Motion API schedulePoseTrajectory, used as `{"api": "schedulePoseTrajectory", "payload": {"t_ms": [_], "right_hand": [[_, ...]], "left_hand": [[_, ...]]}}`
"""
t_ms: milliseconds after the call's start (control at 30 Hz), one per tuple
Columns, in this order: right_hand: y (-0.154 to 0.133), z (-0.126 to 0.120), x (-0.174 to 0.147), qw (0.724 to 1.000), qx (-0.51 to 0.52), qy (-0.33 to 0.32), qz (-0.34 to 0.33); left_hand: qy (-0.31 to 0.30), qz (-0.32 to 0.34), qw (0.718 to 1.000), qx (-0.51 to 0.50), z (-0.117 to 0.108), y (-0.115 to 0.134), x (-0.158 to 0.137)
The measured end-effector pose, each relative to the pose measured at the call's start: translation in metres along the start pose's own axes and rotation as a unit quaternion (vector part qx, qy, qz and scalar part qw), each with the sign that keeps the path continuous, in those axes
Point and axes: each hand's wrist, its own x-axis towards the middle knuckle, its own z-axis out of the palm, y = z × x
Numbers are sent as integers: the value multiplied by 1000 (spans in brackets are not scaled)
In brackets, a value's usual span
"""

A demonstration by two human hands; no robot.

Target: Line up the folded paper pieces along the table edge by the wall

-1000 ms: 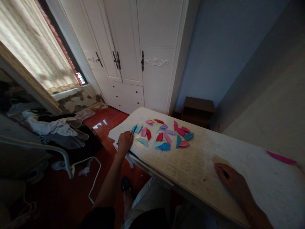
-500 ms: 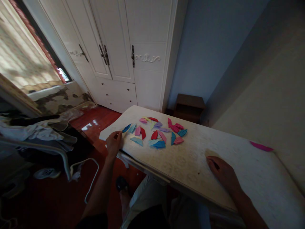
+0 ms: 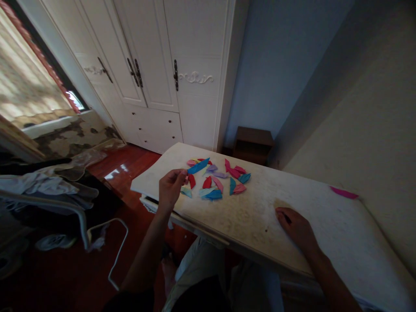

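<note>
Left hand (image 3: 170,190) is up off the table (image 3: 260,216), pinching one end of a blue folded paper piece (image 3: 198,166) between thumb and fingertips, so the piece sticks out to the right, lifted just above the pile. That pile of folded paper pieces (image 3: 216,180), in red, pink, teal, purple and blue, sits scattered near the far left end of the white tabletop. Right hand (image 3: 296,226) lies palm down on the table, fingers loosely spread, holding nothing. One lone magenta piece (image 3: 343,193) lies well apart, by the wall.
</note>
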Motion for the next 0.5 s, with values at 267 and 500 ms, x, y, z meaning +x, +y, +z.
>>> {"api": "schedulePoseTrajectory", "payload": {"t_ms": [267, 500], "right_hand": [[-14, -2, 3, 1000, -8, -8, -9], [-24, -10, 8, 999, -9, -37, 11]], "left_hand": [[-272, -6, 962, -15, 109, 15, -12], [-486, -29, 872, -46, 233, 28, -36]]}}
